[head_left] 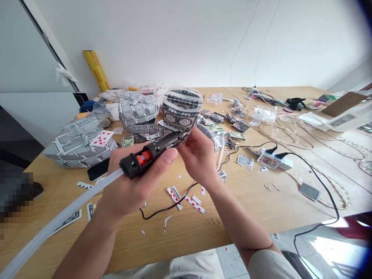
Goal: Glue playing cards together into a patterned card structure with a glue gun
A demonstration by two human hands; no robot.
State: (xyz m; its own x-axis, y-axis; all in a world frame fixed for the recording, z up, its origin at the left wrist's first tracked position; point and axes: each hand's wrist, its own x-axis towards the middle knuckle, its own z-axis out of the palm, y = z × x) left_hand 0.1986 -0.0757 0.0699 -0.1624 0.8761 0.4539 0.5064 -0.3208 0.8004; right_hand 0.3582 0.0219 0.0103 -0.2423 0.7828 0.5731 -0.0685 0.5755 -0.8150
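Observation:
My left hand (136, 182) is wrapped round a black hot glue gun (157, 149). A long white glue stick (72, 207) runs out of its back end, and an orange part shows in its body. The metal nozzle points away from me, close to the fingers of my right hand (200, 155). Those fingers are closed at the lower edge of a rounded piece covered in patterned playing cards (182, 110), held upright. What exactly lies between the fingertips is partly hidden by the nozzle and the hand.
Two grey card-covered forms (138, 112) stand at the left, with a phone (98, 169) in front. Cut card strips (194, 203) and card stacks are scattered about. A power strip (273, 159) with black cables and coiled cords (302, 135) lie right. A yellow roll (95, 69) leans behind.

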